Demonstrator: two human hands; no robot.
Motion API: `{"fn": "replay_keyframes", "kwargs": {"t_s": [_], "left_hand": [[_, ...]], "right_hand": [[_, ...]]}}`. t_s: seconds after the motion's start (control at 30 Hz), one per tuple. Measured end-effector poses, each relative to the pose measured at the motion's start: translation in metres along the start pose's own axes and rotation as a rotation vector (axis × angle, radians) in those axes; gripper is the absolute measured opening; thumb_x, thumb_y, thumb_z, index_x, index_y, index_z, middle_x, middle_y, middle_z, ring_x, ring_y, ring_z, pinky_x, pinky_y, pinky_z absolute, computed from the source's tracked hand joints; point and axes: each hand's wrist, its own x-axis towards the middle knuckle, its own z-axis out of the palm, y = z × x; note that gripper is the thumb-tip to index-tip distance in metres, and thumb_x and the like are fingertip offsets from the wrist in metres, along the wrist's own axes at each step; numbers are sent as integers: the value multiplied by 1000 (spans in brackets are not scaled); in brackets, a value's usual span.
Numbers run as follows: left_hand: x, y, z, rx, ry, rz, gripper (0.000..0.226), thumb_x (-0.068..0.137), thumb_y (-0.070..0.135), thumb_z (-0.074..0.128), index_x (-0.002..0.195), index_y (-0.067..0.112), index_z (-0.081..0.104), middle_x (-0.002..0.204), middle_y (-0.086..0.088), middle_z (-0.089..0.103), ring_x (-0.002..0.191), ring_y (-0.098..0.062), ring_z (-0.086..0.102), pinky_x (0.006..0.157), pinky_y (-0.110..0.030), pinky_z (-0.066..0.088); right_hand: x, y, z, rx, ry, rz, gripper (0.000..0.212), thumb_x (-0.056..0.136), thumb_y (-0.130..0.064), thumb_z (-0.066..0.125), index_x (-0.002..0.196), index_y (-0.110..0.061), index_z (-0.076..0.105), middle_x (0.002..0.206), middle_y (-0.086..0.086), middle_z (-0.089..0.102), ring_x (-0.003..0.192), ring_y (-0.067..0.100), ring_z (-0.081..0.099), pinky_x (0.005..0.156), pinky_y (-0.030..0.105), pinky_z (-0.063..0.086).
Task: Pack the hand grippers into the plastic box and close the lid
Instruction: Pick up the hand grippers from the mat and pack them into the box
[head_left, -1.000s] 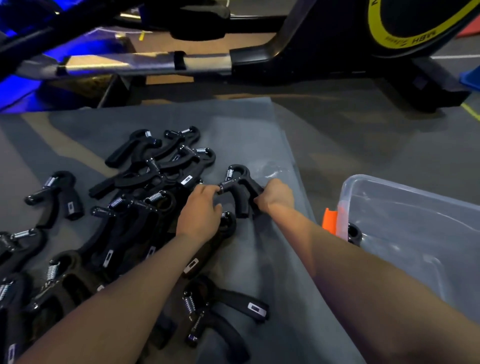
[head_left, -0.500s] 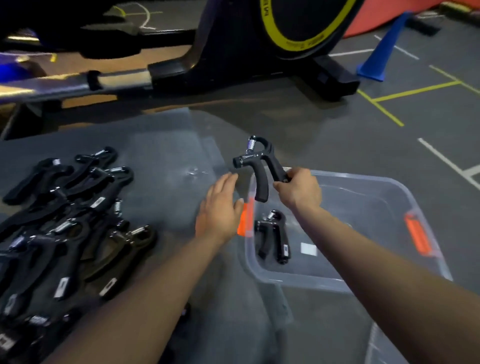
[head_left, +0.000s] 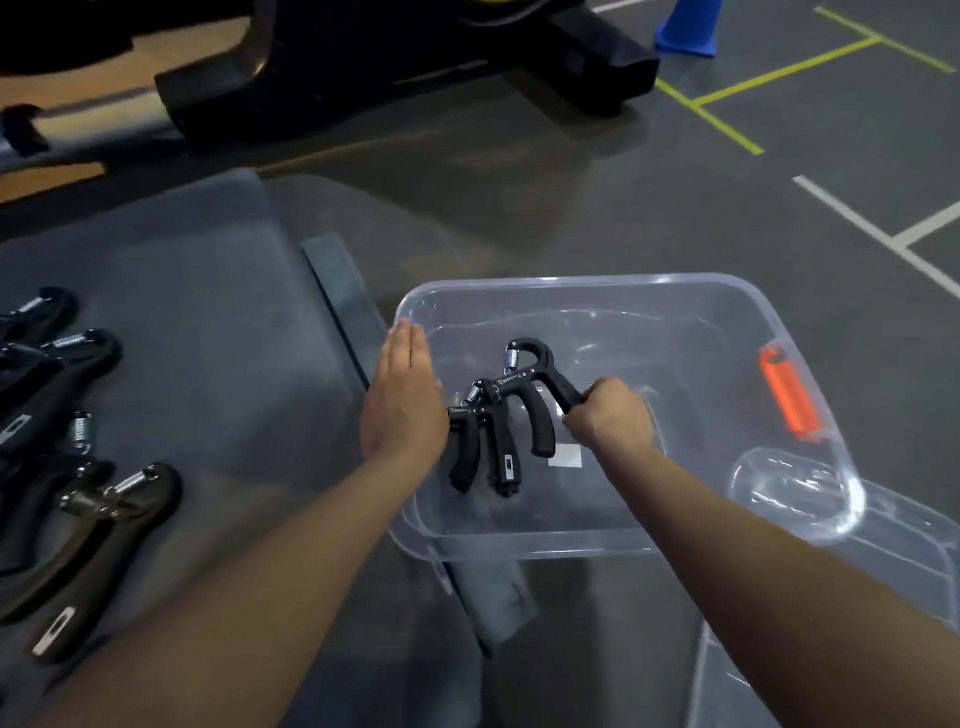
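1. Right hand (head_left: 608, 415), frame centre, has its fingers clamped on one handle of a black hand gripper (head_left: 530, 395) inside the clear plastic box (head_left: 571, 286).
2. Another gripper (head_left: 480, 447) lies on the box floor, touching it.
3. Left hand (head_left: 402, 400) hangs flat at the box's left rim, fingers together and straight, holding nothing.
4. More grippers (head_left: 98, 545) lie on the grey mat (head_left: 208, 312), lower left.

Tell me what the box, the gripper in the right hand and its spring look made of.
Box: clear glossy plastic; floor shows through, rim glints.
Gripper: matte black, probably plastic, with rubbery-looking handles; no shine.
Spring: bright coiled metal, likely steel.
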Motion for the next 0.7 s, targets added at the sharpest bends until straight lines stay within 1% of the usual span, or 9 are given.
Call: {"fn": "replay_keyframes", "kwargs": {"t_s": [0.03, 0.1, 0.17, 0.27, 0.37, 0.5, 0.57, 0.63, 0.7], "left_hand": [[0, -1, 3, 23, 21, 8, 64, 93, 0, 40, 150, 7, 10, 160, -2, 5, 148, -18, 7, 120, -29, 12], [-2, -4, 6, 58, 44, 20, 67, 92, -4, 39, 150, 8, 7, 160, 0, 2, 148, -16, 5, 119, -27, 10], [-2, -7, 8, 75, 60, 30, 68, 92, -5, 39, 150, 9, 6, 161, 1, 0, 148, -15, 4, 120, -26, 9], [-2, -8, 9, 85, 71, 33, 68, 93, -5, 39, 150, 10, 6, 160, 2, 1, 148, -14, 4, 119, -24, 7], [-1, -9, 10, 84, 76, 29, 69, 92, -5, 39, 151, 11, 5, 160, 4, 1, 148, -12, 3, 118, -23, 6], [-2, -9, 9, 60, 68, 17, 69, 93, -5, 38, 151, 13, 5, 160, 6, 0, 148, -11, 2, 117, -21, 5], [-2, -9, 7, 45, 66, 14, 69, 93, -5, 37, 151, 13, 5, 160, 6, 0, 148, -11, 2, 116, -20, 5], [-2, -9, 5, 28, 64, 18, 69, 92, -6, 37, 151, 13, 7, 160, 6, 1, 148, -11, 2, 115, -18, 4], [-1, -10, 4, 12, 55, 21, 70, 91, -9, 37, 151, 13, 7, 160, 6, 2, 148, -11, 2, 112, -15, 1]], "right_hand": [[4, 2, 4, -16, -5, 2, 1, 81, -11, 59, 81, -12, 57, 90, 12, 64, 101, 31, 61, 66, 28, 40], [8, 4, 12, -32, -26, 16, 6, 81, -11, 60, 80, -12, 54, 99, 11, 67, 105, 31, 61, 67, 28, 41], [10, 4, 20, -34, -61, 34, 5, 80, -9, 59, 83, -11, 57, 103, 9, 69, 105, 30, 62, 69, 28, 43], [13, -3, 35, -31, -91, 42, 24, 78, -9, 57, 101, -9, 64, 109, 10, 69, 107, 29, 63, 76, 30, 47], [12, -11, 46, -27, -85, 45, 31, 81, -9, 55, 111, -8, 62, 117, 11, 64, 112, 30, 60, 84, 33, 50], [6, -18, 57, -67, -122, -7, 23, 81, -3, 54, 102, -9, 60, 119, 12, 63, 114, 31, 59, 86, 33, 50], [4, -21, 59, -72, -159, -46, 22, 80, -3, 57, 101, -8, 60, 115, 13, 64, 112, 31, 61, 82, 32, 50], [2, -24, 61, -80, -238, -90, 23, 80, -5, 62, 102, -5, 63, 105, 15, 65, 107, 30, 65, 75, 28, 48], [1, -26, 62, -104, -302, -133, 20, 79, -6, 63, 99, -4, 64, 107, 17, 67, 102, 30, 67, 75, 26, 51]]}}
